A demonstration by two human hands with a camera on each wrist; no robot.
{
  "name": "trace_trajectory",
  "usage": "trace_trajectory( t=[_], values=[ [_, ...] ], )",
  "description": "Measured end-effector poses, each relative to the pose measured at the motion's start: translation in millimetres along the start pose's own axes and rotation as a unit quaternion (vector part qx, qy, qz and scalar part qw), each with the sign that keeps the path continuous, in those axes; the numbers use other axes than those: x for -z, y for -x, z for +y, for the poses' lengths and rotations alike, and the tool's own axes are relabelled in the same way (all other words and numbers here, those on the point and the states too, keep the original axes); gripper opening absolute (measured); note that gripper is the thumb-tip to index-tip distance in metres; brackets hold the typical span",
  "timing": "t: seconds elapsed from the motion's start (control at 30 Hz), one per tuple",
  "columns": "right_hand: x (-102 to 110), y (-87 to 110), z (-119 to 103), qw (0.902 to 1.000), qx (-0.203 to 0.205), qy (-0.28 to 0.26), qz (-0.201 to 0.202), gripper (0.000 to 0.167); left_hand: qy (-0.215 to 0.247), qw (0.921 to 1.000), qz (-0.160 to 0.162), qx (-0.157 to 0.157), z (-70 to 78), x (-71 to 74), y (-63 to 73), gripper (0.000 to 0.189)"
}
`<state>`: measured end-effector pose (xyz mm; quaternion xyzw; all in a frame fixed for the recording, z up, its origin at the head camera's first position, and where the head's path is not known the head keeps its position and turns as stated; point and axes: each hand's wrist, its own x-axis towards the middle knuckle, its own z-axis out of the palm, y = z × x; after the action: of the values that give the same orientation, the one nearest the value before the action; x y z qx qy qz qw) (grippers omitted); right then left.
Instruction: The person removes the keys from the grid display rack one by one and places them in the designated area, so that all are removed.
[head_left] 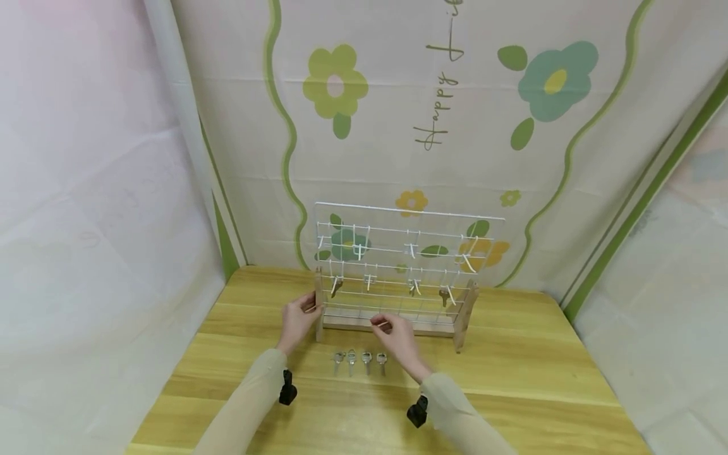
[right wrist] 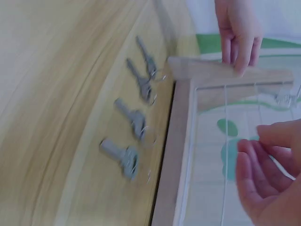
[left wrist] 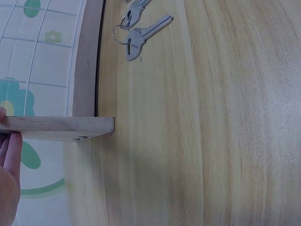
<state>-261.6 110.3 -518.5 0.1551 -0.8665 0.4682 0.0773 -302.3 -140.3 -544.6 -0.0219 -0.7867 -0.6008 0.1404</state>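
A white wire grid rack (head_left: 398, 309) with hooks stands on wooden side supports. My left hand (head_left: 297, 322) grips the left wooden support (left wrist: 56, 124), thumb on one face and fingers on the other. In front of the rack's lower part is my right hand (head_left: 396, 338), its fingers loosely bent and a gap between thumb and fingertips (right wrist: 243, 147); nothing shows in it. Several silver keys (head_left: 366, 360) with rings lie in a row on the table before the rack. Darker keys hang on lower hooks, one at the left (head_left: 337, 288) and one at the right (head_left: 445, 297).
The wood-grain table (head_left: 227, 360) carries the rack near its back edge. Behind hangs a flowered cloth (head_left: 370, 164), with pale cloth walls on the left (head_left: 102, 221) and right (head_left: 671, 284). Upper hooks (head_left: 468, 260) jut out from the grid.
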Motion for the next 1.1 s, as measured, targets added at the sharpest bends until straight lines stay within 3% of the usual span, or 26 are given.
trace_trajectory(
  t=[0.23, 0.4, 0.83, 1.1],
  values=[
    [-19, -11.3, -21, 0.9957, 0.054, -0.044, 0.061, 0.010, -0.001, 1.0000, -0.005, 0.001, -0.4, 0.6, 1.1, 0.042],
    [-33, -18.2, -29, 0.9932, 0.064, -0.057, 0.079, 0.011, -0.002, 1.0000, -0.002, -0.006, 1.4, 0.7, 2.4, 0.042],
    [-61, -39.8, -50, 0.9876, 0.005, -0.114, 0.108, 0.017, 0.006, 1.0000, 0.004, -0.002, 1.9, 2.4, 0.2, 0.044],
    [-72, -52.9, -55, 0.9740, -0.034, -0.165, 0.151, 0.013, 0.007, 1.0000, 0.002, -0.001, 3.9, 1.1, 0.8, 0.042]
  ],
)
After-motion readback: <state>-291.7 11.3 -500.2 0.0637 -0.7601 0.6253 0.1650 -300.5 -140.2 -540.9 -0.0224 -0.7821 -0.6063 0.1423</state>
